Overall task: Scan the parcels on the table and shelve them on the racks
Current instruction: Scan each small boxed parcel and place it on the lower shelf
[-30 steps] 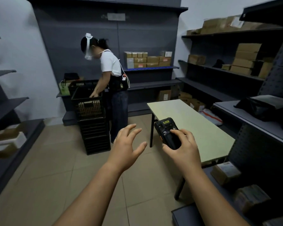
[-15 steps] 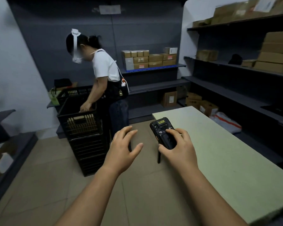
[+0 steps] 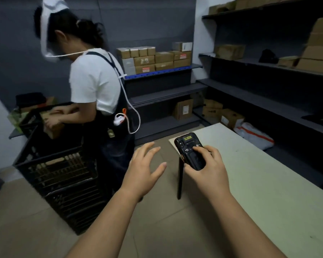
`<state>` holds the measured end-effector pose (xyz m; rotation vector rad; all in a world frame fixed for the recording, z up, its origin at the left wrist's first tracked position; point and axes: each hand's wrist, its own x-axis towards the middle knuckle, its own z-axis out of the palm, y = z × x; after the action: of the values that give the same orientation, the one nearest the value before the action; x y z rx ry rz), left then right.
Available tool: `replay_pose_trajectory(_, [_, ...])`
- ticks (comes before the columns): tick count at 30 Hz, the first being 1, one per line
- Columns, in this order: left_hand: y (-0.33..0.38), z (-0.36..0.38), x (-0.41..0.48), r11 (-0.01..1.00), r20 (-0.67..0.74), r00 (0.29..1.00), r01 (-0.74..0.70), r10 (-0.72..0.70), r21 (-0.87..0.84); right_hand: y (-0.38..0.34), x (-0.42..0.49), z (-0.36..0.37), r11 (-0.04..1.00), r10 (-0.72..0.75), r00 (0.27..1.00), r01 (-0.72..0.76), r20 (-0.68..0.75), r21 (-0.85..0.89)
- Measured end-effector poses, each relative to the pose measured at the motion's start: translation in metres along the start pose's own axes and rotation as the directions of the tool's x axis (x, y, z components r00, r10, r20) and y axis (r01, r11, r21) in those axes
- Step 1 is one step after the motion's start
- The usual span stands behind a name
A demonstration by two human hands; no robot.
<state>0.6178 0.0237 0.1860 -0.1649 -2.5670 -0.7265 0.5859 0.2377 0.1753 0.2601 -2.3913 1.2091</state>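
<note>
Parcels in brown cardboard stand stacked on the dark racks lining the back and right walls of a storeroom. Most are on a blue-edged shelf at the rear and on the upper right-hand shelves, with more cartons low in the corner. In the foreground, a person's right hand grasps a black handheld scanner, its fingers curled over the top of the device and the thumb against its side, holding it above a corner of a pale green surface. The left hand hovers beside it over the tiled floor, fingers spread and released, holding nothing. At left, a second person in a white T-shirt and dark apron bends over a stack of black crates, both hands on a cardboard box. A white-and-orange bag lies on the floor beyond the surface.
</note>
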Motion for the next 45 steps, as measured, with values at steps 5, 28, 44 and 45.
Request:
replay_pose_trajectory(5, [-0.022, 0.062, 0.095, 0.98, 0.146, 0.973, -0.16, 0.177, -0.12, 0.044, 0.047, 0.014, 0.976, 0.171, 0.975, -0.187, -0.142, -0.108])
replay_pose_trajectory(28, [-0.104, 0.303, 0.321, 0.952, 0.443, 0.854, -0.172, 0.272, -0.253, 0.234, 0.212, 0.119, 0.809, 0.494, 0.838, -0.541, -0.234, -0.23])
replay_pose_trajectory(44, [-0.257, 0.383, 0.361, 0.97, 0.604, 0.782, -0.006, 0.155, -0.241, 0.309, 0.264, 0.294, 0.749, 0.595, 0.795, -0.601, -0.116, -0.278])
replay_pose_trajectory(45, [-0.262, 0.387, 0.359, 0.97, 0.605, 0.782, 0.003, 0.149, -0.244, 0.313, 0.263, 0.3, 0.748, 0.59, 0.799, -0.595, -0.116, -0.294])
